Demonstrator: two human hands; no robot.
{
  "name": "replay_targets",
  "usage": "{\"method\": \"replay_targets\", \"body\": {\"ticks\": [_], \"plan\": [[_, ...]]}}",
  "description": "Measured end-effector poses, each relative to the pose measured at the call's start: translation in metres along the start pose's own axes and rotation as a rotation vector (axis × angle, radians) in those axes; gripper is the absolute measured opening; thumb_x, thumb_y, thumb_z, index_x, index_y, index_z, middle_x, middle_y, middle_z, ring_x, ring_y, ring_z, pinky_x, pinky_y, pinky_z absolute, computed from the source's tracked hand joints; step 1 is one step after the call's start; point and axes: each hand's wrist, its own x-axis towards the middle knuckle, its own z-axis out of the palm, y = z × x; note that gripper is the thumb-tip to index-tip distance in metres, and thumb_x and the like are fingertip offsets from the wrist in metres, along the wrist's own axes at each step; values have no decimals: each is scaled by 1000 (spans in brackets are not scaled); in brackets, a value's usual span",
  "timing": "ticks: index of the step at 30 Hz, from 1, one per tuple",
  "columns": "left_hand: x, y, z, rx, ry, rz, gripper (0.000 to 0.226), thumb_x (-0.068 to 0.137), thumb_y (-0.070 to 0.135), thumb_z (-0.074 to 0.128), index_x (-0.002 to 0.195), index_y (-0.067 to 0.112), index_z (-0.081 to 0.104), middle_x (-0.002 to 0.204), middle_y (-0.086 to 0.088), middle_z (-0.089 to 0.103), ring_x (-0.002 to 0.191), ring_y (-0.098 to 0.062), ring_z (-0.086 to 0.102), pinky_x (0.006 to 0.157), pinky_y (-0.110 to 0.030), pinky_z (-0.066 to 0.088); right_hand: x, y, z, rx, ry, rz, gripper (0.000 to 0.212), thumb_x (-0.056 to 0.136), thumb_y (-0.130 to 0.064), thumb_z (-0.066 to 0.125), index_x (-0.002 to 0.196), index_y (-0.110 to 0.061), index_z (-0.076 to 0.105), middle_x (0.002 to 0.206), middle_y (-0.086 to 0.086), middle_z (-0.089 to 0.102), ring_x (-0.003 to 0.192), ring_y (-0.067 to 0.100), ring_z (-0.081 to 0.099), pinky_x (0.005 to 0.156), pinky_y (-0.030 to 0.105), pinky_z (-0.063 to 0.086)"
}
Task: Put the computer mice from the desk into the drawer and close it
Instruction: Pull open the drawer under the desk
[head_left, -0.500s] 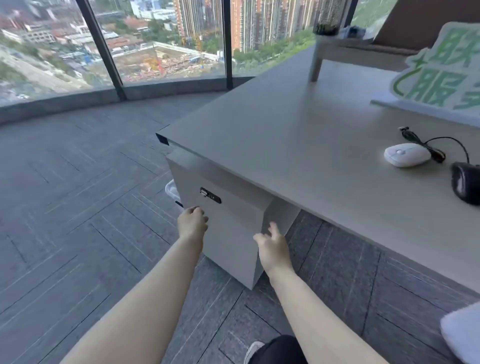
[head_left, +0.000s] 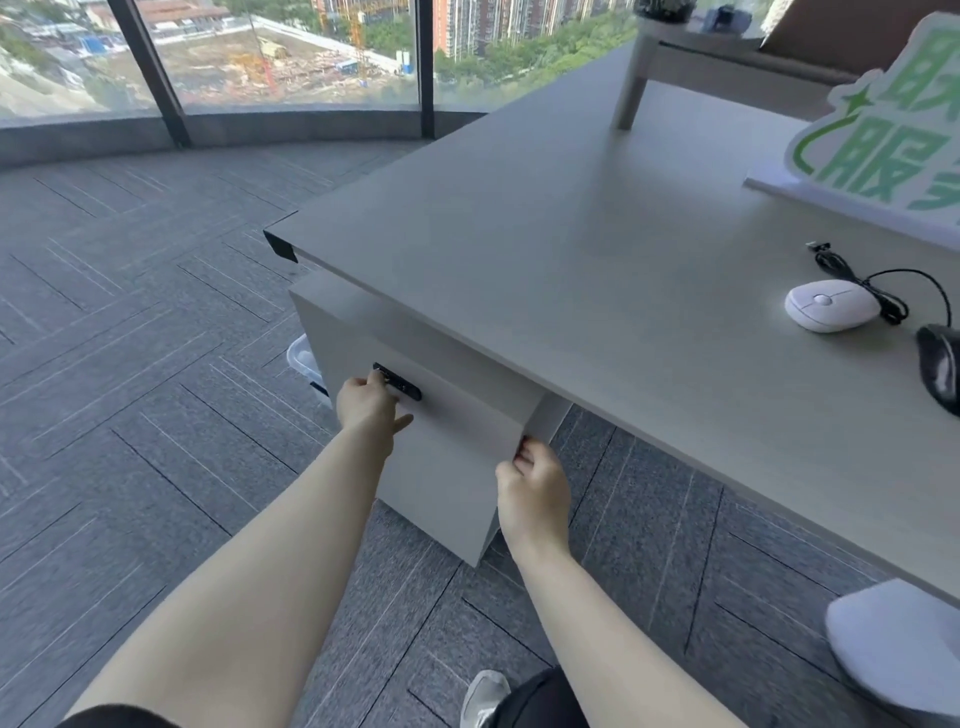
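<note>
Opening step: the right hand (head_left: 535, 493) curls its fingers around the near side edge of the drawer (head_left: 447, 467), and the left hand (head_left: 370, 402) rests bent fingers at the lock (head_left: 397, 384); the front looks closed. The next move probably calls for a pull toward the body, where open floor (head_left: 130, 415) gives room. Farther off, 2 mice (head_left: 829, 305) lie on the desk (head_left: 571, 234), near its right side, well apart from both hands.
</note>
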Motion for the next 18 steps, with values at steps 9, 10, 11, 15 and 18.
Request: {"method": "replay_targets", "body": {"ticks": [9, 10, 11, 15, 18], "plan": [[-31, -10, -48, 31, 111, -1, 30, 100, 23, 41, 119, 3, 52, 128, -21, 51, 106, -34, 56, 72, -47, 60, -47, -3, -20, -81, -167, -85, 19, 92, -40, 58, 90, -23, 66, 84, -8, 71, 80, 7, 64, 69, 25, 49], [-36, -14, -61, 19, 116, -2, 26, 100, 23, 42, 116, 5, 51, 129, -20, 51, 106, -33, 56, 75, -49, 60, -55, -1, -21, -100, -208, -93, 23, 91, -45, 59, 90, -23, 67, 86, -8, 71, 83, 5, 64, 70, 24, 49], [-41, -18, -74, 0, 121, -6, 21, 100, 23, 42, 112, 8, 50, 130, -20, 51, 108, -32, 55, 77, -50, 59, -62, 2, -22, -128, -251, -101, 26, 90, -47, 59, 88, -22, 67, 86, -8, 71, 83, 5, 63, 70, 22, 48], [-63, -30, -125, -54, 168, -14, 18, 100, 22, 44, 111, 9, 50, 132, -19, 51, 108, -32, 54, 81, -52, 59, -93, 12, -18, -214, -394, -145, 32, 89, -48, 62, 81, -17, 67, 77, -7, 68, 71, 6, 60, 63, 21, 45], [-77, -39, -163, -70, 194, -22, 21, 99, 21, 44, 113, 7, 52, 130, -18, 53, 103, -31, 56, 79, -52, 59, -115, 17, -12, -237, -521, -151, 34, 84, -48, 67, 77, -15, 66, 67, -9, 62, 64, 7, 54, 63, 24, 43]]}}
